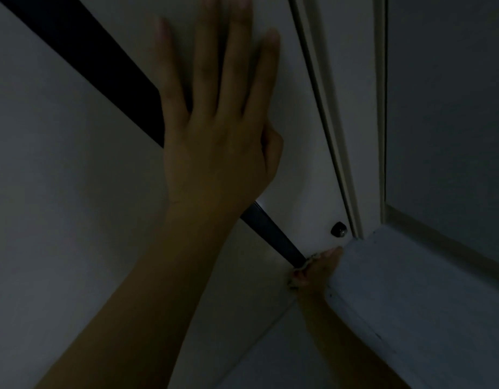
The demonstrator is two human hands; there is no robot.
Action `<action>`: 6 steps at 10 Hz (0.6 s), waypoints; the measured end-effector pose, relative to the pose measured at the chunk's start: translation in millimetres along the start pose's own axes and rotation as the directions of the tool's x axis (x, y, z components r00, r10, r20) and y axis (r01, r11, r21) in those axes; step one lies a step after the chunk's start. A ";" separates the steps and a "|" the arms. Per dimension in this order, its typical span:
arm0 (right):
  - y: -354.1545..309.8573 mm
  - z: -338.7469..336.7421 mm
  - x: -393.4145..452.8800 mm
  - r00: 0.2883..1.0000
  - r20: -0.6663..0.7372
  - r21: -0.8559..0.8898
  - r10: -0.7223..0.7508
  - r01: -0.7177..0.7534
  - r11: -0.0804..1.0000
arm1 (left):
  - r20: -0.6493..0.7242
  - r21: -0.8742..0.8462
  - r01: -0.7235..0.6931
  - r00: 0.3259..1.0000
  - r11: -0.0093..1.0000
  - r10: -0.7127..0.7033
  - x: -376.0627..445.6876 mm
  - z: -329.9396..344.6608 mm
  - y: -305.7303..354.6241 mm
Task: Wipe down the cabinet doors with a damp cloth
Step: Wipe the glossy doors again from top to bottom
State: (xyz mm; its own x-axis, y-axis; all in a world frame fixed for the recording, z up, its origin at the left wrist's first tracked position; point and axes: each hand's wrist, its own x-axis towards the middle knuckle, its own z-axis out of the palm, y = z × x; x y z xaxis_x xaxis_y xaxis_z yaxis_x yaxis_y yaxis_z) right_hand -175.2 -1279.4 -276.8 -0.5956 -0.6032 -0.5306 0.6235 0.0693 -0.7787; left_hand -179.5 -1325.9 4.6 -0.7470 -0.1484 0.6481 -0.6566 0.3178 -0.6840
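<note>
Cabinet door (pixel 296 113) white, dim; left hand (pixel 214 141) flat, fingers straight; right hand (pixel 315 269) grip unclear.

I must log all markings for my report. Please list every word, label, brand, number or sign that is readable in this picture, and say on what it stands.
None: no text shows on the white cabinet door, under the left hand or near the right hand. The picture is dark.

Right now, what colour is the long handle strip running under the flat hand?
Black; the handle strip shows dark against the pale cabinet door in the head view.
</note>
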 end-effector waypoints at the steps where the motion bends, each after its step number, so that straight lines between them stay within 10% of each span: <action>1: 3.5 25.4 -12.5 0.987 -0.015 0.035 -0.158 0.158 0.987 | -0.001 -0.112 0.034 0.999 0.993 -0.035 3.5 -1.0 6.7; 4: -78.9 53.0 -58.7 0.802 0.104 -0.030 -0.589 0.594 0.804 | 0.081 -0.279 -0.004 0.996 0.960 0.027 -0.5 -16.5 -2.8; 6: -172.7 74.6 -80.5 0.587 0.262 -0.176 -0.766 0.809 0.560 | 0.015 -0.632 0.097 0.993 0.769 -0.113 7.9 -58.2 -55.5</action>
State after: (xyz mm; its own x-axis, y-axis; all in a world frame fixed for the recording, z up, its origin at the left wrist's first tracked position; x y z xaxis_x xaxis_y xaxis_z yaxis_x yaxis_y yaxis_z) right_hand -197.1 -1302.2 -74.6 -0.6948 -0.6151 0.3727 -0.2222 -0.3092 -0.9247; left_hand -142.8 -1290.2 67.2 -0.6692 -0.1976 0.7164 -0.5117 0.8215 -0.2515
